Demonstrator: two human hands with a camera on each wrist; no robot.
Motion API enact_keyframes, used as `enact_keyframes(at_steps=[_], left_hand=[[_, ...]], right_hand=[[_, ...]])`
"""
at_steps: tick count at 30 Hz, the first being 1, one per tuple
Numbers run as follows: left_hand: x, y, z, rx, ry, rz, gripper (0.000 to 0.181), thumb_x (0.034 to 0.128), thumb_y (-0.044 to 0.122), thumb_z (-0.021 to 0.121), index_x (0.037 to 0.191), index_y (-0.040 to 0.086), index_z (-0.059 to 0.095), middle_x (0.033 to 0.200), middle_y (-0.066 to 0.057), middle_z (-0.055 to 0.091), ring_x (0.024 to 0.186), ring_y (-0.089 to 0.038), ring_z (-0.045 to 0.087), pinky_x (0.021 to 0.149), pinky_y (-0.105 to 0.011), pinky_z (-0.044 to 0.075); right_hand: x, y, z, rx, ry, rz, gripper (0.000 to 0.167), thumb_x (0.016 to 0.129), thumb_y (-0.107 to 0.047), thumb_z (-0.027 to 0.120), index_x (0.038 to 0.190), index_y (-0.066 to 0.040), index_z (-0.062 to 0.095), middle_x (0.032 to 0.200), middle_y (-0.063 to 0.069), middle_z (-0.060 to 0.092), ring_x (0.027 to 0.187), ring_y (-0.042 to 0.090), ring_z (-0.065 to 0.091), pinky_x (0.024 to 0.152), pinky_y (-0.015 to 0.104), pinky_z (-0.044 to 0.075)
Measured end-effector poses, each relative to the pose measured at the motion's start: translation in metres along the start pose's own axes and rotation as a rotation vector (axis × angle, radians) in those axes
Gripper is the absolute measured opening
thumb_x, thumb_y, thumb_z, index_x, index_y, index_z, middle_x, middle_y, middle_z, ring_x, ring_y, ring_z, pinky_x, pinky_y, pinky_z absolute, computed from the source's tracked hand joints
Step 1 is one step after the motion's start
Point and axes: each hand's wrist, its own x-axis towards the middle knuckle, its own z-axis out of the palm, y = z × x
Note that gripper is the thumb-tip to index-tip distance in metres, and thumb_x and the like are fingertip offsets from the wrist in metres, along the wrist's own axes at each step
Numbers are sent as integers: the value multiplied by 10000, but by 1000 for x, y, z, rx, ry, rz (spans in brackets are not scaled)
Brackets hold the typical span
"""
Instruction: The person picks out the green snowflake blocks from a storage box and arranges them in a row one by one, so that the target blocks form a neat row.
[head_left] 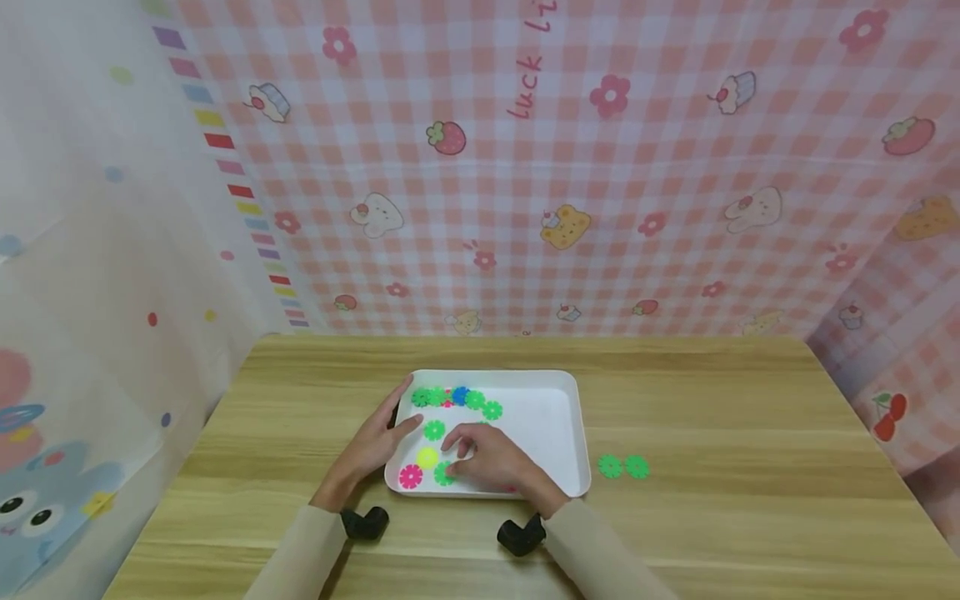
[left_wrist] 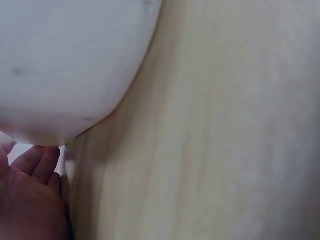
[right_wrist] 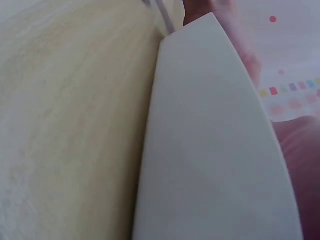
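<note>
A white tray (head_left: 536, 429) lies on the table with several notched plastic discs inside. My left hand (head_left: 373, 443) rests along its left side, fingers straight against the outer wall and thumb over the rim. In the left wrist view those fingers (left_wrist: 45, 162) touch the tray's side. Over the tray's front middle is my right hand (head_left: 487, 457), thumb and forefinger bent and apart, its thumb at a green disc (head_left: 442, 474). Nearby are a yellow disc (head_left: 427, 457), a pink disc (head_left: 410, 477) and another green disc (head_left: 434, 430). The right wrist view mostly shows the tray's outer wall (right_wrist: 210, 135).
A row of green, pink and blue discs (head_left: 461, 396) lies along the tray's back left. Two green discs (head_left: 623, 467) sit on the wooden table (head_left: 720, 433) right of the tray. A pink checked cloth (head_left: 525, 167) hangs behind the table.
</note>
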Motion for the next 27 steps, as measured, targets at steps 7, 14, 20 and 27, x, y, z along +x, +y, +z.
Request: enact_keyframes(at_steps=[7,14,20,27], left_hand=[[0,-1,-1,2,0,-3,673,1021,321,551,1589,323,190,1658,-54,151,1523,-285,104,1211,-571,91],[-1,8,-1,-39,-29,-12,689,1034,230,535,1605,240,148,1656,-103,135,1511,-302,142,1211,-546,147],[-13,33,-6,-42,-50,-15,686,1037,187,524,1605,157,140,1651,-143,134,1507,-323,153,1209,-539,166],[-7,23,-4,-8,-42,-1,683,1039,199,521,1604,151,141,1655,-143,114,1518,-328,103,1213,-556,116]], right_hand=[[-1,0,3,-29,1,10,172,821,-137,789,976,-174,724,863,34,584,771,121,485,704,271,413],[-1,-1,3,-40,1,-15,168,804,-121,799,957,-158,741,847,36,580,761,119,481,695,269,416],[1,0,5,-71,6,-41,195,781,-123,822,960,-153,750,841,20,564,771,103,481,695,253,422],[0,-1,5,-115,4,-40,218,771,-120,833,974,-148,758,840,11,554,759,99,467,681,239,408]])
